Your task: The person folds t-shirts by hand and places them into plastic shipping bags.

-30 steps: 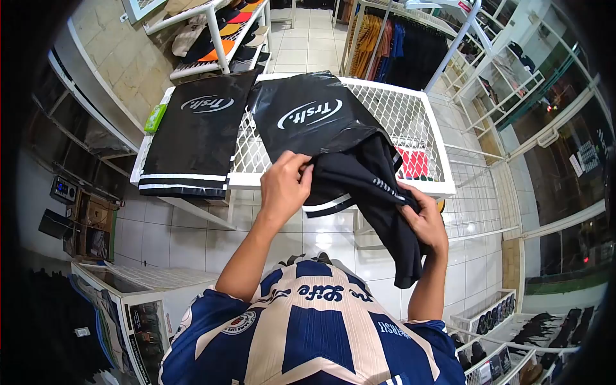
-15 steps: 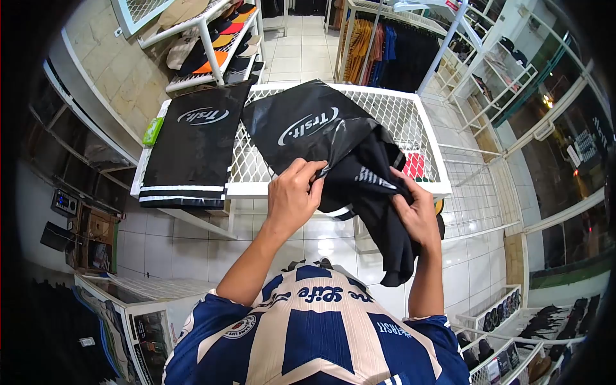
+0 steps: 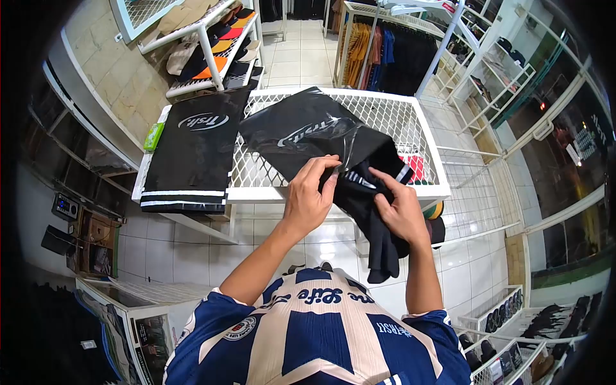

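Observation:
A glossy black plastic mailer bag (image 3: 282, 128) with a white "Trslt." logo lies tilted on the white mesh table, its mouth toward me. My left hand (image 3: 312, 196) pinches the bag's edge between thumb and fingers. A black garment (image 3: 385, 253) with white print is partly within the bag's mouth, and its lower part hangs over the table's front edge. My right hand (image 3: 403, 208) grips this garment near the print. How far the cloth reaches inside is hidden by the plastic.
A second black mailer bag (image 3: 189, 154) lies flat on the left of the mesh table (image 3: 256, 191). Beside it sits a small green packet (image 3: 153, 136). A red item (image 3: 417, 168) shows at the right. Caps (image 3: 221, 46) fill a rack behind, and shirts (image 3: 372, 51) hang farther back.
Both hands have come closer together. My right hand has moved left with the garment, bunching it at the bag's mouth, and the bag's top has creased and lifted.

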Motion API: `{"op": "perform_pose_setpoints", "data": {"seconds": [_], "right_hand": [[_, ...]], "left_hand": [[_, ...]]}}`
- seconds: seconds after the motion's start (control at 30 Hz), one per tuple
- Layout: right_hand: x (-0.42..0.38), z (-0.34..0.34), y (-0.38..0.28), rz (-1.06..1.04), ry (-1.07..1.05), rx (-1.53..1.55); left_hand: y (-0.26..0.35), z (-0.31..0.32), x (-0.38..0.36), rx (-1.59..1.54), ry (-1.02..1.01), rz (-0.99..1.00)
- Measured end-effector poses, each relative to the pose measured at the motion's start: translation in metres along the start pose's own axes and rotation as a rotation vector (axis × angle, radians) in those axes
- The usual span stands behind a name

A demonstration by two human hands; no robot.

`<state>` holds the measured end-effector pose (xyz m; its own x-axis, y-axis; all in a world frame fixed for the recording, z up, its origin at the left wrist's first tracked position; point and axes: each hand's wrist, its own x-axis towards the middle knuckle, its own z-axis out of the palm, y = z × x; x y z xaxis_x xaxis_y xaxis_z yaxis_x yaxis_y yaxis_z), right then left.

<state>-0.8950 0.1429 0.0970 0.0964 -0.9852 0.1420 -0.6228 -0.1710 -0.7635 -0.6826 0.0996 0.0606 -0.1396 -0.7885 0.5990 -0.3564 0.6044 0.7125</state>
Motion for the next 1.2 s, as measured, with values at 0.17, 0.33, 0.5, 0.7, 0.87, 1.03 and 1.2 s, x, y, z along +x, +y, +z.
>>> {"op": "perform_pose_setpoints", "data": {"seconds": [0.17, 0.33, 0.5, 0.7, 0.87, 1.03, 1.2], "right_hand": [[0.003, 0.011, 0.012, -0.265, -0.057, 0.045], [0.008, -0.003, 0.004, -0.075, -0.03, 0.004], [0.018, 0.01, 0.016, -0.266, 0.046, -0.086], [0.065, 0.017, 0.007, -0.357, 0.116, -0.271], [0.103, 0.014, 0.029, -0.232, 0.029, -0.201], [0.086, 0.003, 0.052, -0.231, 0.057, 0.107], [0.08, -0.009, 0.064, -0.19, 0.231, -0.211]], "left_hand": [[-0.005, 0.007, 0.005, -0.06, -0.002, 0.007], [-0.005, 0.012, 0.004, -0.064, -0.078, 0.041], [0.003, 0.015, 0.002, -0.053, -0.128, 0.077], [-0.018, 0.02, 0.014, -0.024, -0.026, 0.01], [-0.034, 0.026, 0.023, 0.021, 0.017, -0.005], [-0.028, 0.026, 0.027, 0.089, 0.045, -0.011], [-0.026, 0.024, 0.021, 0.242, -0.014, -0.013]]}}
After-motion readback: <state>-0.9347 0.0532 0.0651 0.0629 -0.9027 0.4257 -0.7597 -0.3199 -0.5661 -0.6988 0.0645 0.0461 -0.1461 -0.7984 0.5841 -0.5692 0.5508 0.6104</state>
